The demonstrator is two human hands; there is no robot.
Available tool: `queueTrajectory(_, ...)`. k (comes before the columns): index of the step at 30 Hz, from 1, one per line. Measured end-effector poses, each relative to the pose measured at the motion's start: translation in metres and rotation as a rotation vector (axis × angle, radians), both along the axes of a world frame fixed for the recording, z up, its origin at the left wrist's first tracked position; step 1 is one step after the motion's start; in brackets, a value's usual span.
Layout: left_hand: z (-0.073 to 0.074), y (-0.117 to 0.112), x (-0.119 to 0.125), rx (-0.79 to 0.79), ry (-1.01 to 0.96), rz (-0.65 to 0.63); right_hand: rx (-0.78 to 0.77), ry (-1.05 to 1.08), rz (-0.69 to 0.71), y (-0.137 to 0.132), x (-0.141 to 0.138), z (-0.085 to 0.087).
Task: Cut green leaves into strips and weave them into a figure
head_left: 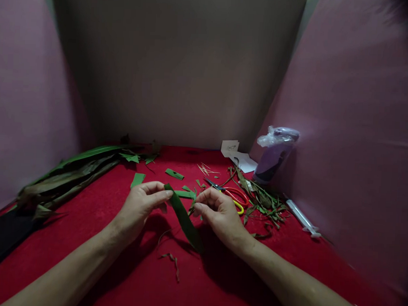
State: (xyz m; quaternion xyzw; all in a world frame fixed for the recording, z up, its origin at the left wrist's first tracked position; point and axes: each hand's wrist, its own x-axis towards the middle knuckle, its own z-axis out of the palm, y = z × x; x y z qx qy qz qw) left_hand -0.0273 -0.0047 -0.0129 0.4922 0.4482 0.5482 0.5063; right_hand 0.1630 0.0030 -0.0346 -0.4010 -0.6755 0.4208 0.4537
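Observation:
My left hand (141,206) pinches the upper end of a long green leaf strip (185,222) between thumb and fingers. The strip slants down to the right, above the red cloth. On its right side my right hand (219,217) is closed in a pinch. A thin brownish bit shows at those fingertips, too small to name. Just behind the hands lie cut green leaf pieces (174,174), one of them partly hidden by my left hand. Scissors (234,195) with red and yellow handles lie behind my right hand, their lower part covered by it.
Long leaves (78,170) lie at the left beside a black object (7,239). Toothpicks (206,169), white papers (242,161) and a plastic-wrapped purple bottle (273,158) are at the back. A leafy heap (269,205) and a syringe (301,218) lie right. A dried twist (175,264) lies in front.

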Motion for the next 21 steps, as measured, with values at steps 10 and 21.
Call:
queueTrajectory(10,0.002,-0.001,0.001,-0.003,-0.042,-0.042,0.392,-0.385,-0.081,-0.021,-0.002,0.012)
queueTrajectory(21,0.002,-0.007,0.006,-0.057,0.010,-0.061,0.609,-0.643,-0.114,-0.031,-0.009,0.008)
